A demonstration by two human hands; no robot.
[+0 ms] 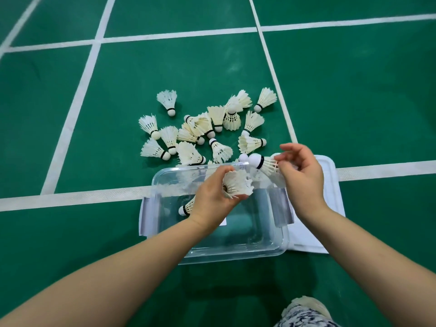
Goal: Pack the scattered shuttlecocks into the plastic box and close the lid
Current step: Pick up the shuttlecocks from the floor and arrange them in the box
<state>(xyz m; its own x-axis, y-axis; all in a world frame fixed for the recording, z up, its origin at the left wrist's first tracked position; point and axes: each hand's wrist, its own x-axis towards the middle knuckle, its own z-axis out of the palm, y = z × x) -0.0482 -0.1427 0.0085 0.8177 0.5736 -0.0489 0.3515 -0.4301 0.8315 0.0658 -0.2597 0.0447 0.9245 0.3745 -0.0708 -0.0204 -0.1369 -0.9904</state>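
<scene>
White feathered shuttlecock [238,185] gripped in curled fingers of the left hand [213,197] over the clear plastic box [236,252], right hand [303,175] pinching a second shuttlecock [265,164] by its feathers above the far rim, loose shuttlecocks [207,128] on green court [354,102] just beyond, lid [330,168] lying beside the box.

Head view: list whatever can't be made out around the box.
All in the head view:
- Box contents: left hand covers the middle; one shuttlecock shows beside it, so the count is unknown.
- Lid: right hand and the box cover part of it.
- Pile on the floor: shuttlecocks overlap; exact number unclear.
- Shoe: cut off by the bottom edge.
</scene>
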